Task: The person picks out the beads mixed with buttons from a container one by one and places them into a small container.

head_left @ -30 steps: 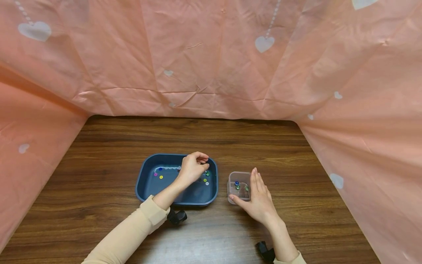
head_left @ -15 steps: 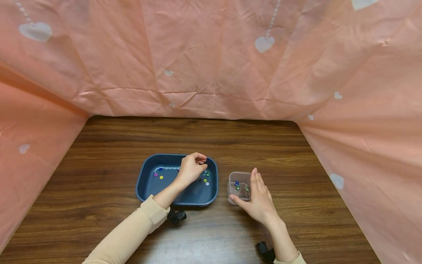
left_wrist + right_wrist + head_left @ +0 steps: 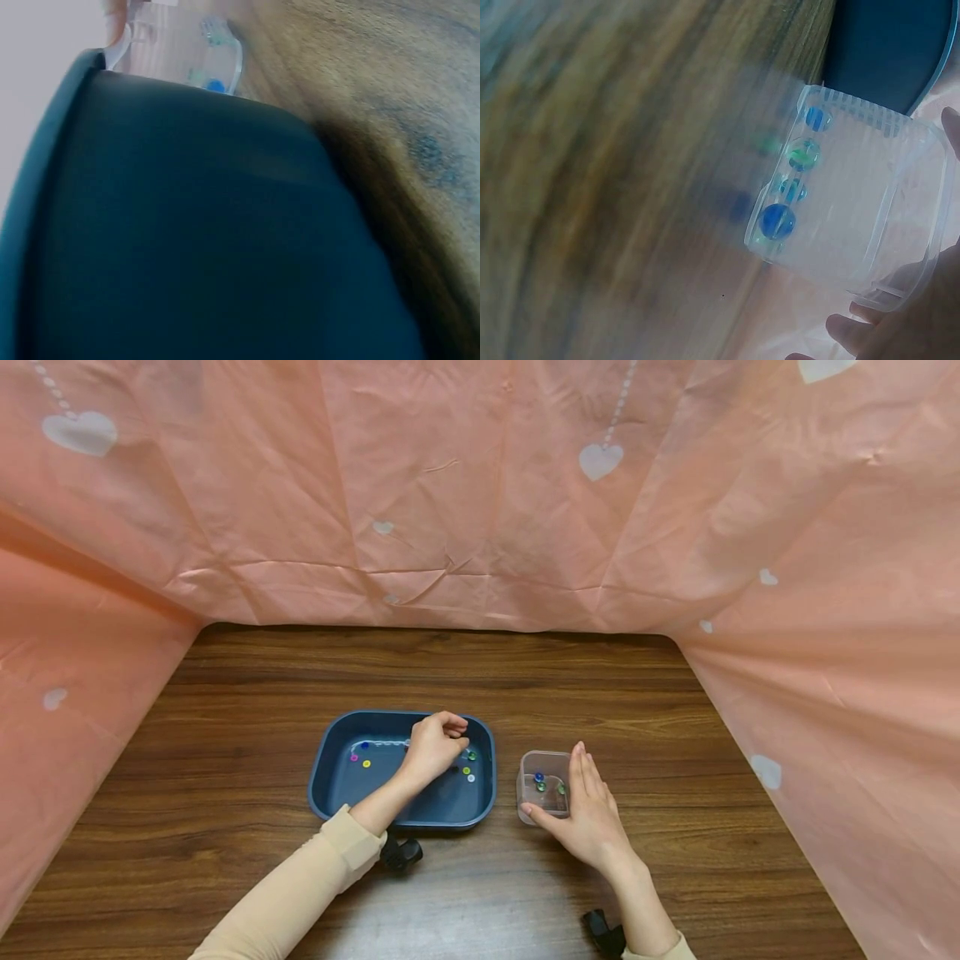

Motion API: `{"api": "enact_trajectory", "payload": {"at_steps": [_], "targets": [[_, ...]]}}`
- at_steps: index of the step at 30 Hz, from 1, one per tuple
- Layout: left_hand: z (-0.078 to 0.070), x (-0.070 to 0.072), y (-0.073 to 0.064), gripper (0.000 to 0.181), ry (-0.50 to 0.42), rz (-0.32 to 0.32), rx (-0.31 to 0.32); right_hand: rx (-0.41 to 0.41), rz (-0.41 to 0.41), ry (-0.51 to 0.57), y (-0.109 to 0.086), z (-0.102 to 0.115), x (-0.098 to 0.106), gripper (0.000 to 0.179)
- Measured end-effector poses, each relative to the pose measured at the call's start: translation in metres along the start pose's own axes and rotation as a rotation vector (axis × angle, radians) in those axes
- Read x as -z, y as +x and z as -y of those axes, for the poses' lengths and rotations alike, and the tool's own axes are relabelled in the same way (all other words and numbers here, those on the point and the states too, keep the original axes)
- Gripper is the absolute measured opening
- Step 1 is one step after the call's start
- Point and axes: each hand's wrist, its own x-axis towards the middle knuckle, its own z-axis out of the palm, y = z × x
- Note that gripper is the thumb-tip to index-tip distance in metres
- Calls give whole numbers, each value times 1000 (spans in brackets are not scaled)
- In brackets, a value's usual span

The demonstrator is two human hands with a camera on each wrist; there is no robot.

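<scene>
A dark blue tray [image 3: 322,810] holds several small buttons, including a pink button [image 3: 354,758] and a yellow button [image 3: 366,764], plus a green marble [image 3: 472,756]. Over its right half is my left hand [image 3: 431,750], fingers bent, with a gap between thumb and index finger; nothing shows in that gap. The left wrist view shows the tray's outer wall, not this hand's fingers. My right hand [image 3: 592,814] rests against a clear plastic box [image 3: 870,180], straight fingers along its right side and thumb at its near left corner. Blue and green marbles, such as a blue marble [image 3: 778,221], lie inside.
Both containers stand on a brown wood-grain table [image 3: 450,893], the box right of the tray with a narrow gap between. A pink curtain [image 3: 480,527] with white hearts encloses the back and sides. Black wrist cameras, such as the left camera [image 3: 405,854], hang beneath the wrists.
My left hand has drifted slightly left and toward me over the tray. The right hand, the box and its marbles look unmoved.
</scene>
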Motion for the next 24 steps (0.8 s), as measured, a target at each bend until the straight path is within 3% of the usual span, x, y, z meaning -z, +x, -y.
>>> {"api": "enact_trajectory", "payload": {"at_steps": [16,24], "targets": [[7,-6,2,22,24,38,-9,-5,5,3,0,0,0,116],[6,-8,3,21,51,27,-36,-8,2,10,0,0,0,116]]}}
